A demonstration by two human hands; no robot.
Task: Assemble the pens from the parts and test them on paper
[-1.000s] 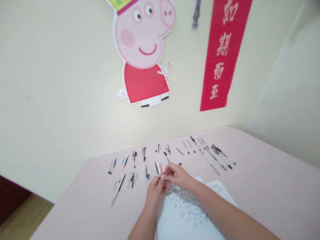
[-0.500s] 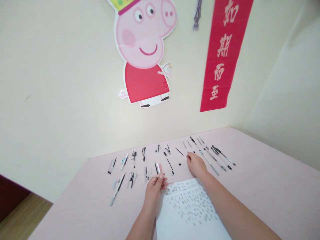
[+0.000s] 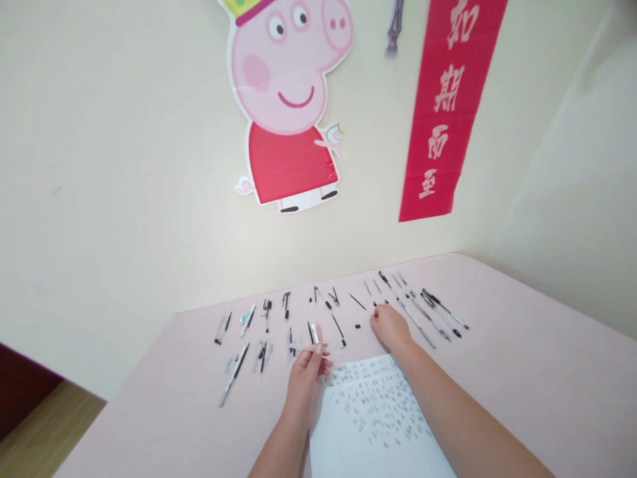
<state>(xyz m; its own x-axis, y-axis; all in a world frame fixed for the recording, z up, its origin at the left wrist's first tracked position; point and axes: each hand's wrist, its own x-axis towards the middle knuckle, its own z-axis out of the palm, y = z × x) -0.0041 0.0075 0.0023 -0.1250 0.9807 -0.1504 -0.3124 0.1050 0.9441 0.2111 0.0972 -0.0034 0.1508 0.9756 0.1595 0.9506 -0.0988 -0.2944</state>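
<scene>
My left hand (image 3: 307, 372) pinches a thin, pale, see-through pen barrel (image 3: 309, 348) between thumb and fingers, just above the top edge of a written sheet of paper (image 3: 378, 425). Farther right, my right hand (image 3: 391, 326) is closed with its fingertips together low over the table; a small pale bit shows at the fingertips, too small to name. Close by on its left lie a thin black refill (image 3: 357, 302) and a small black cap (image 3: 357, 326). Left of those, another black refill (image 3: 338, 325) slants on the cloth.
Several taken-apart pens lie in groups on the pink table (image 3: 149, 398), among them a long pen (image 3: 233, 375) at left and capped pens (image 3: 438, 305) at right. Behind stands the wall with a cartoon pig cutout (image 3: 293, 162) and a red banner (image 3: 442, 133).
Both hands stay almost in place, with only slight shifts. The pens on the table look the same.
</scene>
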